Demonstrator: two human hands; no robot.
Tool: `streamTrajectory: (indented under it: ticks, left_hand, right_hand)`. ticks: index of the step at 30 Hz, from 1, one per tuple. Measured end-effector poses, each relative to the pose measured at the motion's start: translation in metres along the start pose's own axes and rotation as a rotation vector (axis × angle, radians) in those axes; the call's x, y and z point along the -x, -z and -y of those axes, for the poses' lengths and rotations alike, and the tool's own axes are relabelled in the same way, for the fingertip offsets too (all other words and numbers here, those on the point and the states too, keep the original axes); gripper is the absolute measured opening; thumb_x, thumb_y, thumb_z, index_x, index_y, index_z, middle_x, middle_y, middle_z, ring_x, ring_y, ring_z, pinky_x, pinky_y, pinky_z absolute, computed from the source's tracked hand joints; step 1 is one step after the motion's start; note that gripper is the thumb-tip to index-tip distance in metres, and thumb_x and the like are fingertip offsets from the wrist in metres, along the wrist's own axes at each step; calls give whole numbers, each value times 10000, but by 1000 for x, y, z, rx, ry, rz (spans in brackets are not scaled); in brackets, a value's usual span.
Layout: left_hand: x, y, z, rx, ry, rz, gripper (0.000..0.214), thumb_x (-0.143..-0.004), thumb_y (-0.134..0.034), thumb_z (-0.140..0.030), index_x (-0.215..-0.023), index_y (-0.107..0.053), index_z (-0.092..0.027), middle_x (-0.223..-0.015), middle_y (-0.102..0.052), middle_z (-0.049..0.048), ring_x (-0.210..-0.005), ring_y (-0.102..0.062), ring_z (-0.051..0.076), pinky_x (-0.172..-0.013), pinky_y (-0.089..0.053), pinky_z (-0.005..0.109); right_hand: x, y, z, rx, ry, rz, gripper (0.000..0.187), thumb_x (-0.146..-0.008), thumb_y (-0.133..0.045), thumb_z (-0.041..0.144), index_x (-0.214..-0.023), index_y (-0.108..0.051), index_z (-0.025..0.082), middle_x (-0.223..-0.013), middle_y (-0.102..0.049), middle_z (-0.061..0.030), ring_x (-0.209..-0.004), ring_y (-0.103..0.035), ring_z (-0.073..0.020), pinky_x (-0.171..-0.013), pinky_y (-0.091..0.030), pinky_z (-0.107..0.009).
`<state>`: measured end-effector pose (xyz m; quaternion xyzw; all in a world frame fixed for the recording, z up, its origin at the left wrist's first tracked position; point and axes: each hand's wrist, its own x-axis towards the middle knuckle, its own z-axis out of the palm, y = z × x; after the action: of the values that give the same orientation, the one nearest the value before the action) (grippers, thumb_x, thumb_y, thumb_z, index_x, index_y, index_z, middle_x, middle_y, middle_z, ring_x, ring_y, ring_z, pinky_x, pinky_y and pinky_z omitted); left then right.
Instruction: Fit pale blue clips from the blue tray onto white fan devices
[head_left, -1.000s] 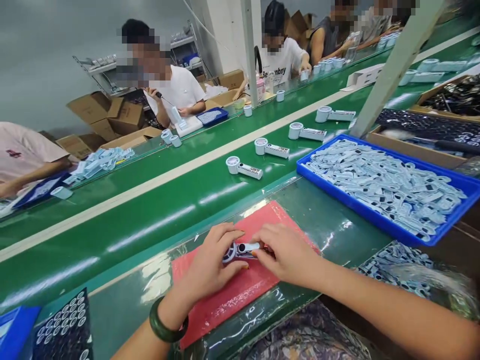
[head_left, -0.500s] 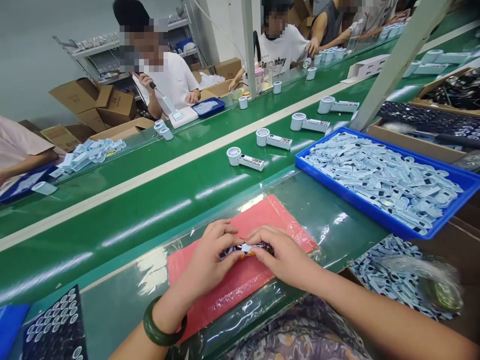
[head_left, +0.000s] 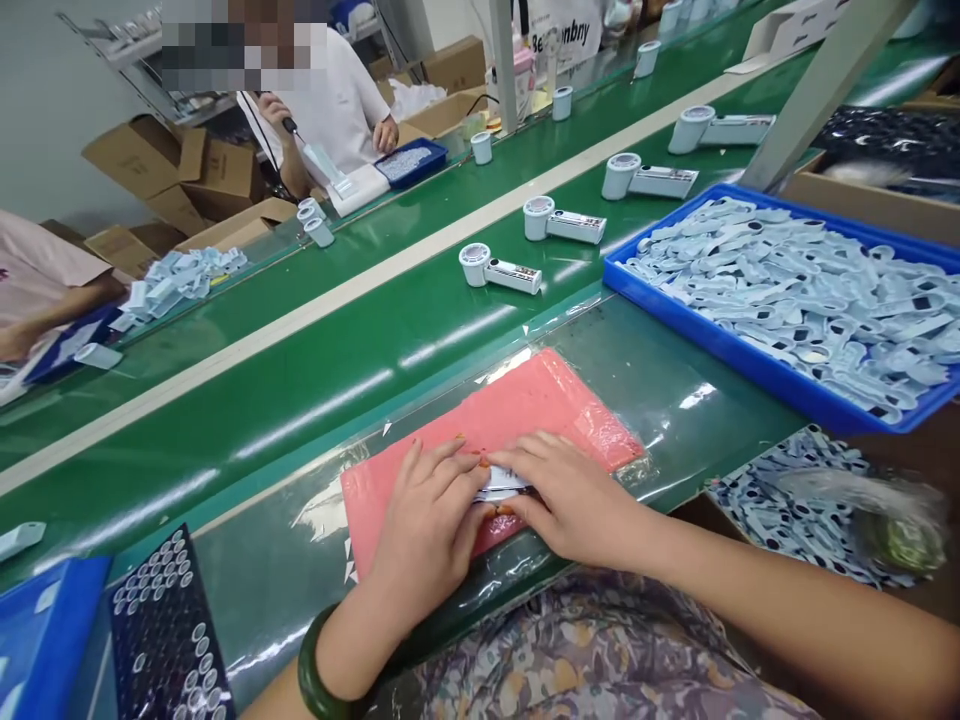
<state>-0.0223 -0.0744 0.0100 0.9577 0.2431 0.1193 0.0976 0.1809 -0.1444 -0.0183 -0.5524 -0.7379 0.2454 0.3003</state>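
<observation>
Fingers of the left hand point(head_left: 431, 520) and right hand point(head_left: 574, 500) close flat over a small white part point(head_left: 501, 487), pressing it onto the pink mat point(head_left: 525, 405) on the table point(head_left: 675, 390); blue tray point(head_left: 720, 345) lies right.

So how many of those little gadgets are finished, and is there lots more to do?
Four assembled units already lie in a row on the green belt. One more is in hand: the left hand and right hand press a small part onto the pink mat. Plenty looks left: the blue tray is heaped with pale blue shells, and the black tray holds many round pieces.
</observation>
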Motion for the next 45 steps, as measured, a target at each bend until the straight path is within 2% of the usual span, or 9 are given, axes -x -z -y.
streamTrajectory:
  ticks: [5, 10, 17, 26, 30, 33, 36, 42, 45]
  left_hand:
    - [-1, 5, -1, -73, -37, 74, 292, -962, -534, -231, -1251, -502, -207, -1275, -636, 79, -1365, -429, 311, -1121, -345, 621]
    - [-5, 4, -1, -96, -55, 72, 248, -961, -522, -210, -1209, -530, -208, -1246, -654, 74, -1232, -557, 256, -1162, -286, 607]
    - [-11, 10, -6, 41, 13, 101, 301, -928, -583, -234, -1222, -534, -200, -1231, -645, 67, -1305, -467, 270, -1106, -425, 505]
    - [-10, 9, -5, 78, 41, 100, 239, -957, -526, -210, -1196, -539, -208, -1207, -655, 71, -1222, -537, 262, -1071, -432, 536]
    - [-13, 10, -8, -77, -12, 104, 313, -911, -624, -301, -1192, -549, -187, -1209, -642, 96, -1270, -488, 314, -1064, -444, 540]
    - [-23, 18, -2, -279, -91, 88, 211, -914, -560, -214, -1120, -585, -180, -1117, -664, 101, -1170, -554, 313, -1003, -470, 551]
    - [-44, 36, 32, -426, -176, 117, 304, -864, -487, -108, -1133, -590, -206, -1127, -670, 92, -1188, -558, 323, -1007, -458, 580]
    - [-123, 68, 174, -640, -97, -67, 325, -898, -343, -172, -1015, -635, -255, -1327, -551, 91, -1432, -323, 413, -1096, -349, 709]
    - [-150, 66, 231, -676, -68, -86, 485, -939, -198, -151, -1002, -677, -198, -1251, -595, 154, -1364, -404, 463, -972, -406, 772]
  right_hand:
    - [3, -2, -4, 55, 78, -5, 395, -961, -648, 188, -1333, -522, 150, -1141, -565, -94, -1042, -489, -279, -925, -432, -426]
    - [2, -6, -3, 136, 92, -33, 310, -982, -593, 205, -1269, -552, 96, -1087, -570, -124, -997, -486, -291, -892, -437, -436]
    - [3, -3, -7, -11, 79, -29, 267, -968, -619, 185, -1228, -574, 144, -1078, -579, -81, -1002, -497, -264, -904, -424, -403]
    - [-1, -4, -6, -35, 63, -36, 211, -941, -566, 149, -1147, -609, 142, -1015, -581, -83, -970, -501, -269, -867, -438, -414]
    - [3, -3, -9, -109, 80, -54, 280, -953, -553, 180, -1231, -584, 174, -1118, -595, -89, -1039, -521, -275, -919, -460, -449]
    - [11, 9, -15, -148, 92, -130, 406, -981, -549, 237, -1381, -489, 202, -1332, -525, -101, -1209, -477, -281, -1020, -452, -471]
    - [24, 35, -30, -33, 41, -256, 393, -1021, -500, 261, -1410, -457, 221, -1391, -492, -102, -1242, -474, -279, -1034, -454, -484]
    - [50, 109, -80, 404, -191, -480, 270, -1056, -421, 264, -1275, -563, 195, -1195, -598, -99, -1084, -559, -277, -887, -508, -461]
    - [50, 145, -100, 586, -322, -518, 279, -1047, -412, 270, -1223, -604, 173, -1116, -619, -100, -1039, -573, -288, -830, -515, -455]
